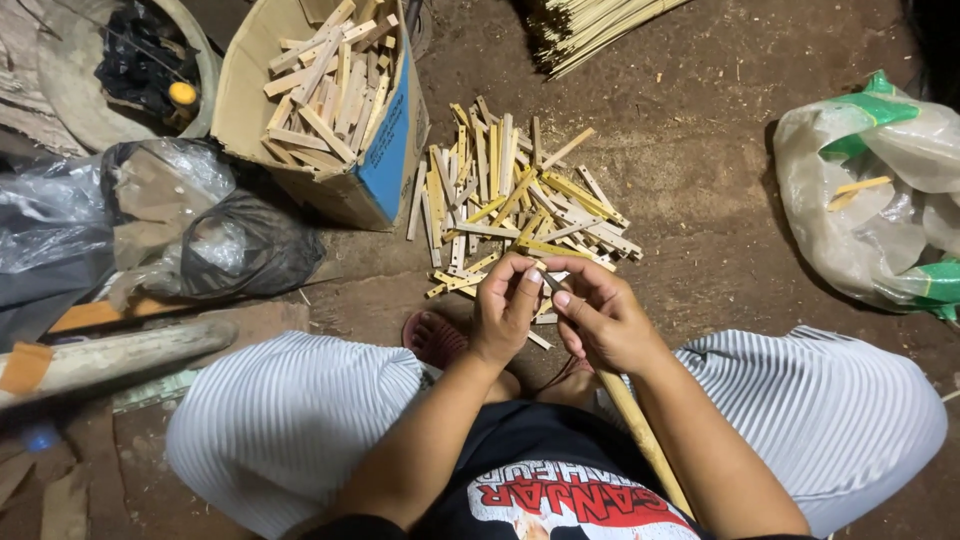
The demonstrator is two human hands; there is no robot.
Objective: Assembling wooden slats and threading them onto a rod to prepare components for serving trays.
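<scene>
Left hand and right hand both pinch thin bamboo strip, fingers closed; bamboo strip pile just beyond, cardboard box far left.

The floor is bare brown earth, littered with shavings and splinters. A cardboard box of wood offcuts stands at upper left, beside black plastic bags and a round basket. A clear sack with green trim slumps at right. A bundle of thin sticks lies at the top. Light is dim and warm.
</scene>
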